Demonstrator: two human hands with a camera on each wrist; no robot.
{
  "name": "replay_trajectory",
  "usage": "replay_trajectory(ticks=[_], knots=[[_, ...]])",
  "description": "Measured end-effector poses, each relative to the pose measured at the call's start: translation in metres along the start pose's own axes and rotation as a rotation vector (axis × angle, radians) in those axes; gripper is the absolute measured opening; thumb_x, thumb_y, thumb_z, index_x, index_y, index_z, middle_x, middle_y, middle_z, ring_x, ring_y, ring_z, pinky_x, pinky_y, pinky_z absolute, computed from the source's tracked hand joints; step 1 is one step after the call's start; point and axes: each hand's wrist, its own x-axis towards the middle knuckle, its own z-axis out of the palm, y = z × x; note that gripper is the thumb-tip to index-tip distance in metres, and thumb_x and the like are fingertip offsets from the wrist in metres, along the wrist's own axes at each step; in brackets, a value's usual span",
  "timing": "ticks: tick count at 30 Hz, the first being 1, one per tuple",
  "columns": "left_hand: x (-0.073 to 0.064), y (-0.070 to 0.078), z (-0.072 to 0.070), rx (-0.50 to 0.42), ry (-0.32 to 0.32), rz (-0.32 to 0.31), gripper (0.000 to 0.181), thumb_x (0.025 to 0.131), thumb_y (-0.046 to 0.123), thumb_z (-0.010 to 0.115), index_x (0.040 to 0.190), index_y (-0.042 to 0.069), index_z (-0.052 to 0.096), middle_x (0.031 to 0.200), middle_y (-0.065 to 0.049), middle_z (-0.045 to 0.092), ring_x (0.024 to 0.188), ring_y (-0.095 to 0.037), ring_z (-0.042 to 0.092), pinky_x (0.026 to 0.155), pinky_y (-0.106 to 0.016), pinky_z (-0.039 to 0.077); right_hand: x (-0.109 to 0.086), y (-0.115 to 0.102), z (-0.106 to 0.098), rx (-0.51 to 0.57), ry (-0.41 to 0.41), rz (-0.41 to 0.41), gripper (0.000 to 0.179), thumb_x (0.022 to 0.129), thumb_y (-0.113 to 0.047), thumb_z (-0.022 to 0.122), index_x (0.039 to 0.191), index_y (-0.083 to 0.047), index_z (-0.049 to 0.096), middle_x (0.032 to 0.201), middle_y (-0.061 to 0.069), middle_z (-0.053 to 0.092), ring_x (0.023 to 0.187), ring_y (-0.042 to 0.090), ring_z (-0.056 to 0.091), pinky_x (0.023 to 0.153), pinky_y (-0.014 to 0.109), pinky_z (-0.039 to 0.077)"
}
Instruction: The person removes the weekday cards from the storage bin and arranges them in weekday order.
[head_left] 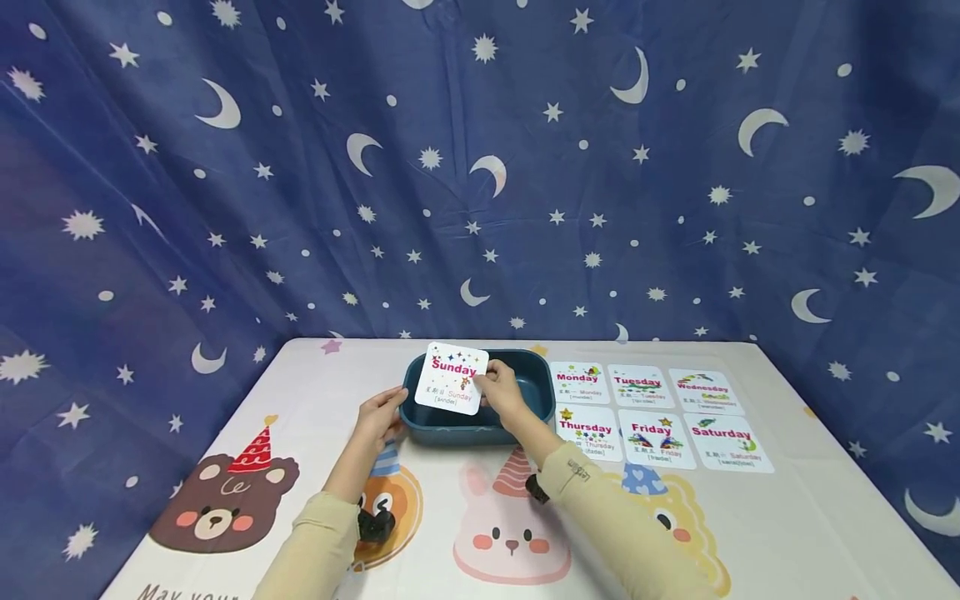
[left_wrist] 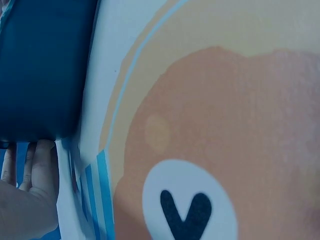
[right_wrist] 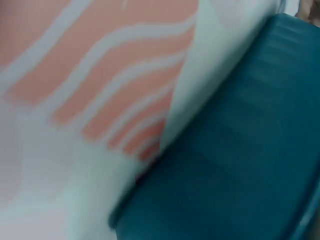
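In the head view my right hand [head_left: 506, 396] pinches a white Sunday card [head_left: 448, 379] by its right edge. The card is tilted, face up, over the left part of a dark blue plastic box [head_left: 472, 435]. My left hand [head_left: 378, 417] holds the box at its left end, fingers at the rim and along the outer wall. The left wrist view shows the fingers [left_wrist: 42, 167] of that hand against the end of the box [left_wrist: 42, 75]. The box's side [right_wrist: 225, 145] fills much of the right wrist view, where the right hand and card are out of sight.
Right of the box lie two rows of weekday cards: Monday [head_left: 580, 383], Tuesday [head_left: 638, 387] and Wednesday [head_left: 705, 392] behind, Thursday [head_left: 588, 433], Friday [head_left: 657, 439] and Saturday [head_left: 727, 443] in front. A cartoon-printed cloth [head_left: 810, 517] covers the table. A starry blue curtain [head_left: 450, 208] hangs behind.
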Motion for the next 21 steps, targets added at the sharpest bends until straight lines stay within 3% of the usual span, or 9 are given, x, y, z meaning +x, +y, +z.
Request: replay_trajectory(ticks=[6,11,15,21], knots=[[-0.002,-0.002,-0.001,-0.018,-0.007,0.014,0.044,0.094,0.021,0.057,0.133,0.002,0.050,0.119,-0.011,0.058,0.066,0.001,0.059,0.062,-0.018,0.051,-0.013,-0.013,-0.021,-0.036,-0.018,-0.008,0.036,0.093,0.000,0.050,0.128,0.002,0.042,0.098,0.022,0.065,0.061,0.008,0.056,0.054,0.019,0.045],[-0.004,0.000,-0.001,-0.025,-0.015,0.017,0.043,0.094,0.020,0.057,0.133,0.000,0.050,0.098,0.001,0.062,0.063,0.001,0.060,0.060,-0.018,0.051,-0.025,-0.018,-0.042,-0.044,-0.081,-0.017,0.052,0.094,0.001,0.049,0.142,-0.003,0.028,0.103,0.021,0.065,0.064,0.008,0.057,0.056,0.022,0.047],[-0.003,0.000,0.000,-0.027,-0.014,0.016,0.043,0.094,0.020,0.057,0.132,0.001,0.051,0.095,0.002,0.061,0.063,0.001,0.060,0.060,-0.018,0.051,-0.038,-0.020,-0.058,-0.046,-0.124,-0.015,0.054,0.094,0.002,0.049,0.142,-0.007,0.026,0.093,0.011,0.064,0.065,0.009,0.056,0.058,0.024,0.047],[-0.001,0.001,-0.001,-0.022,-0.013,0.016,0.044,0.094,0.021,0.057,0.133,0.001,0.050,0.101,-0.002,0.063,0.065,0.000,0.060,0.061,-0.019,0.052,-0.055,-0.020,-0.082,-0.111,-0.160,-0.003,0.052,0.094,0.003,0.048,0.140,-0.007,0.027,0.112,0.024,0.063,0.073,0.010,0.062,0.062,0.027,0.049]])
